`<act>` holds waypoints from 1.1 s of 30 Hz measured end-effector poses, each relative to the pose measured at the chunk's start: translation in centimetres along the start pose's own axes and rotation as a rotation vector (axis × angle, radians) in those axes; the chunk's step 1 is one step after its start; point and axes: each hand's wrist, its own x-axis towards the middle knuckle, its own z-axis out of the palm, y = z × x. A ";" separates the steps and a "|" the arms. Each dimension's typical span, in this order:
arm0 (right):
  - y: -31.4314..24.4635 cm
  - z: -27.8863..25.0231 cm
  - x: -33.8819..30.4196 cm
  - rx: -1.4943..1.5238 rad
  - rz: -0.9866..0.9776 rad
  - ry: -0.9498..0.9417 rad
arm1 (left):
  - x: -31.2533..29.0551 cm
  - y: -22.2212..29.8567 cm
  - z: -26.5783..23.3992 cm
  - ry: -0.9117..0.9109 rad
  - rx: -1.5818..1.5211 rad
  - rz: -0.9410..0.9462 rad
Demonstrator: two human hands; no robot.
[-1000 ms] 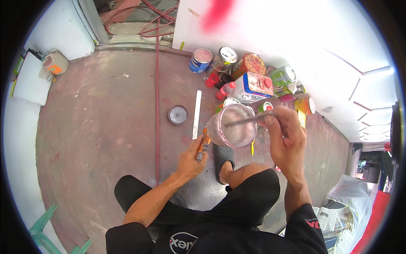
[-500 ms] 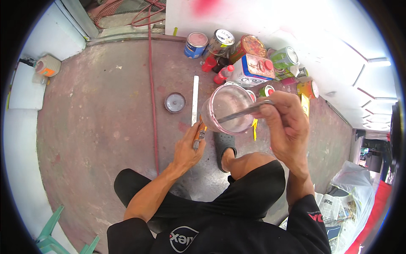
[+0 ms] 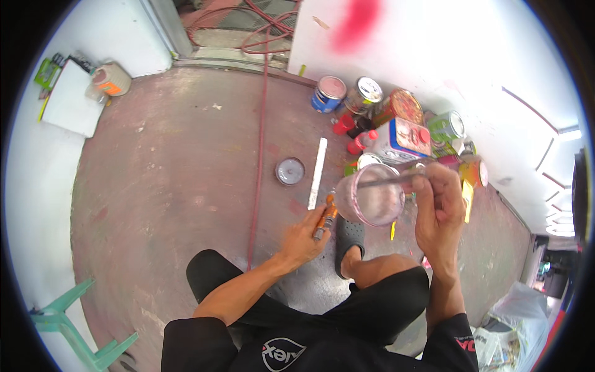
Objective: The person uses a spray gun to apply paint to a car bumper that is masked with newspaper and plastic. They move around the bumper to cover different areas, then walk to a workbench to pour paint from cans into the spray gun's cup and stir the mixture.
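My left hand (image 3: 304, 240) is closed around the handle of an orange spray gun (image 3: 326, 218). The clear cup (image 3: 381, 208) on the gun tilts with its mouth toward me; its rim and walls carry pinkish paint residue. In my right hand (image 3: 441, 208), a thin dark stirring stick (image 3: 392, 180) is pinched between thumb and fingers. The stick reaches across the far part of the cup's mouth; whether its tip touches the inside I cannot tell. On the floor beyond my left hand lie a long white strip (image 3: 317, 173) and a round lid-like dish (image 3: 290, 171).
Paint cans (image 3: 328, 96) and a rectangular can with a red cap (image 3: 403, 139) crowd against the white wall. A red hose (image 3: 261, 136) runs along the floor. A jug (image 3: 112, 79) stands far left, a green stool (image 3: 74, 316) near left, plastic-covered newspapers (image 3: 511, 319) near right.
The whole view has shifted, so floor things appear lower and further right. Within the cup's mouth, the stick has moved from the near left part to the far side.
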 end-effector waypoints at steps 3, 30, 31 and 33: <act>-0.1 0.0 -0.9 0.218 0.121 -0.042 | -0.2 -0.1 -0.6 0.005 -0.002 -0.012; -0.7 -0.2 -0.2 0.191 0.070 -0.043 | -0.6 -1.0 0.0 0.006 0.037 0.002; -0.4 -0.8 -0.2 0.141 0.056 -0.028 | -0.3 -0.7 -0.2 0.001 0.012 0.010; 0.7 -0.4 0.3 0.152 0.036 0.044 | -0.3 -0.6 -0.5 -0.026 0.035 -0.002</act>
